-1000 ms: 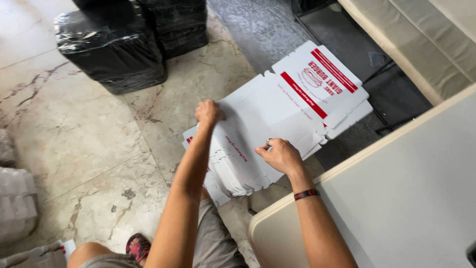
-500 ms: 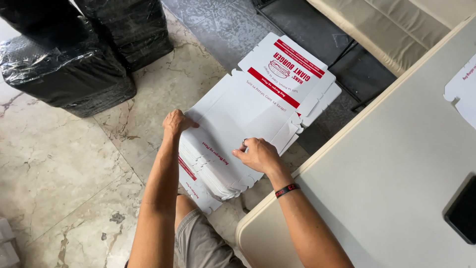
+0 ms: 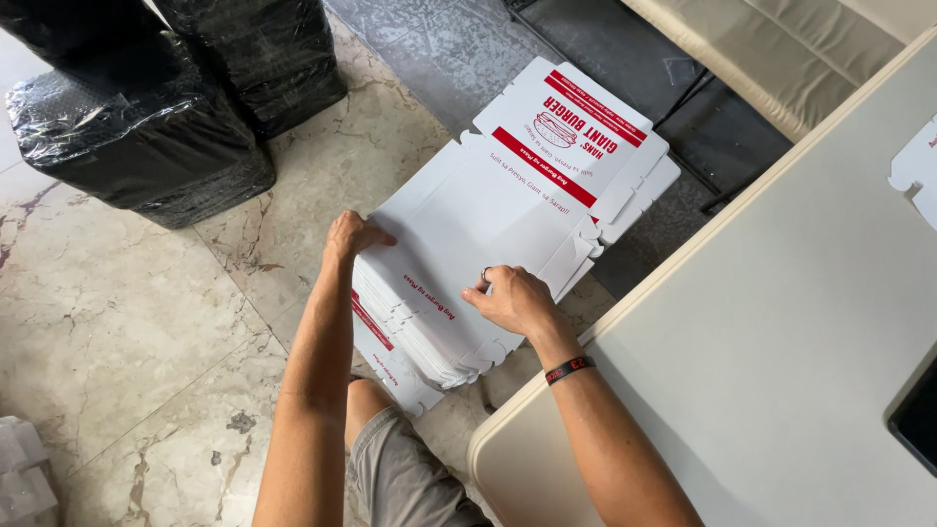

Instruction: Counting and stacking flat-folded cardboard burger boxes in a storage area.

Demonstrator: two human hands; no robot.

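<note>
A thick stack of flat, unfolded white cardboard boxes with red print (image 3: 498, 210) lies on the marble floor below me. My left hand (image 3: 349, 237) grips the stack's left edge, fingers curled over the top sheets. My right hand (image 3: 512, 298) rests on the stack's near right side, fingers pinching the edge of the top sheets. A dark band sits on my right wrist.
Black plastic-wrapped bundles (image 3: 146, 107) stand at the upper left on the floor. A pale table (image 3: 781, 322) with a rounded corner fills the right side; another flat white box piece (image 3: 917, 166) lies at its far right edge. A beige cushion (image 3: 781, 49) lies at the top.
The view has shifted closer to the stack and right over the table. Both hands stay on the stack's edges, with the right hand's fingers now pinching the top sheets.
</note>
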